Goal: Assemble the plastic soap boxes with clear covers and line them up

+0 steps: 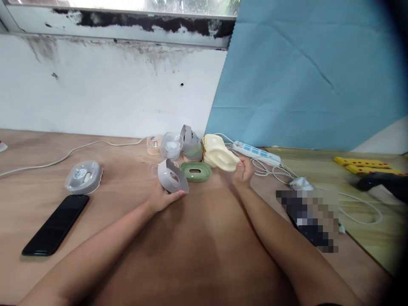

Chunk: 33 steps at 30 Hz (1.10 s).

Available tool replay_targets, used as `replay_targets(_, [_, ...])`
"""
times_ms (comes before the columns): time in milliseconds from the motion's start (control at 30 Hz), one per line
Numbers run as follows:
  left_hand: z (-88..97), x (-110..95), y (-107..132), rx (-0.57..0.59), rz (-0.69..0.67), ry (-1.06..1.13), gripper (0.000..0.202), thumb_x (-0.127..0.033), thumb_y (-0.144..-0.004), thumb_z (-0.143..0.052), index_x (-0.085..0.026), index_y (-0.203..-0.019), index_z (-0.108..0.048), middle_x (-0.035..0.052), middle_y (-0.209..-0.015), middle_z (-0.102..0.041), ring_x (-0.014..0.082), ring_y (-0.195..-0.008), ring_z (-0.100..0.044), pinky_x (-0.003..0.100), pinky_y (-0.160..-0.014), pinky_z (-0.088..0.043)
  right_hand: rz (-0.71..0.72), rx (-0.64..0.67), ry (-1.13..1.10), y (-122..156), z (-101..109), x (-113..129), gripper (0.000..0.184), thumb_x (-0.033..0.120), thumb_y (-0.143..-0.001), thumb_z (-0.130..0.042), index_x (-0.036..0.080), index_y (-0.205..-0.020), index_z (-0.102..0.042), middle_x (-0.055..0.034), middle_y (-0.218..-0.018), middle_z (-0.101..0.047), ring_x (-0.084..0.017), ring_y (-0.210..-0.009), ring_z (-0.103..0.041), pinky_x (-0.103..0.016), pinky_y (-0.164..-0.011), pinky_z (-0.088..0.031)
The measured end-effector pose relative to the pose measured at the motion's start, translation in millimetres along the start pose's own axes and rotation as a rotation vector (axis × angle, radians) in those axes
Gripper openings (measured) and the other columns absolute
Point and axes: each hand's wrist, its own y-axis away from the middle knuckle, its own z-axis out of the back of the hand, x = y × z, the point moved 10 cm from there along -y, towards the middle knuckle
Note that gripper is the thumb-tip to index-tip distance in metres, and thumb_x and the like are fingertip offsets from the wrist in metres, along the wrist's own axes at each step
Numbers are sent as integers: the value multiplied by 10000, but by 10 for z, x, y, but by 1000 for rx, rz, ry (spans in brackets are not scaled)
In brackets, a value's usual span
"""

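Observation:
My left hand (161, 196) grips a grey plastic shell with an oval opening (172, 177), tilted up off the wooden table (204, 238). My right hand (242, 171) is closed on the edge of a stack of cream plastic shells (218, 153). Between the hands lies a green oval piece (195, 171) flat on the table. Behind it stand a clear round part (171, 145), a grey-and-green part (190, 145) and a small beige part (153, 144).
A black phone (56, 224) and a clear lidded part (83, 177) lie at the left. A white cable (63, 156) runs along the back. A white power strip (256, 153), tangled cords (357, 204), yellow pieces (363, 165) and a blurred-out dark object (307, 219) are at the right.

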Motion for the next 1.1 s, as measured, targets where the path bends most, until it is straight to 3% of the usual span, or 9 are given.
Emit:
replay_targets(100, [6,48,-2,-2,17,-10,469,-424,-757,-806,-189,-1126,-638,123,-1111,-712,286,-1035,-677,436,-920,-555,83,11,105,-80,190,-180,233,384,-867,-400,234,-794,-562,-54,-717,-583,-248,-690,-573,-387,-666,-452])
replay_targets(200, [6,55,-7,-2,11,-2,459,-440,-763,-798,-199,-1123,-644,111,-1097,-717,284,-1026,-679,427,-916,-556,158,103,140,-111,240,-228,124,283,-794,-424,244,-712,-508,-54,-692,-540,-244,-693,-538,-395,-670,-419])
replay_targets(333, [18,1,-11,-9,-29,-32,386,-440,-785,-779,-206,-1068,-662,89,-1046,-725,274,-1002,-686,421,-912,-557,201,240,118,-85,187,-149,122,217,-758,-411,251,-662,-477,-55,-671,-527,-237,-695,-515,-410,-686,-394])
replay_targets(500, [38,-28,-6,-17,-64,-69,391,-425,-795,-773,-204,-1099,-665,94,-1087,-725,270,-1029,-684,427,-945,-550,207,417,103,14,83,-154,157,189,-764,-439,243,-653,-535,-51,-777,-637,-247,-789,-574,-436,-781,-422])
replay_targets(700, [16,9,6,-6,-36,-44,434,-434,-801,-765,-200,-1144,-638,104,-1113,-718,278,-1044,-682,432,-942,-552,127,489,79,124,-25,-267,189,155,-736,-481,219,-780,-654,-64,-868,-703,-265,-871,-622,-453,-848,-462])
replay_targets(900, [115,33,31,-128,2,-108,479,-479,-782,-770,-201,-1147,-634,121,-1167,-709,304,-1113,-666,470,-1014,-524,178,756,80,369,-402,-91,211,308,-825,-631,199,-967,-744,-97,-1074,-740,-286,-1031,-648,-479,-948,-472])
replay_targets(1100, [380,87,63,-345,75,-141,444,-500,-817,-726,-194,-1135,-679,108,-1110,-739,303,-1153,-662,480,-1088,-476,72,693,352,316,-365,-209,383,525,-888,-616,191,-977,-780,-117,-1118,-740,-302,-1068,-645,-464,-966,-478])
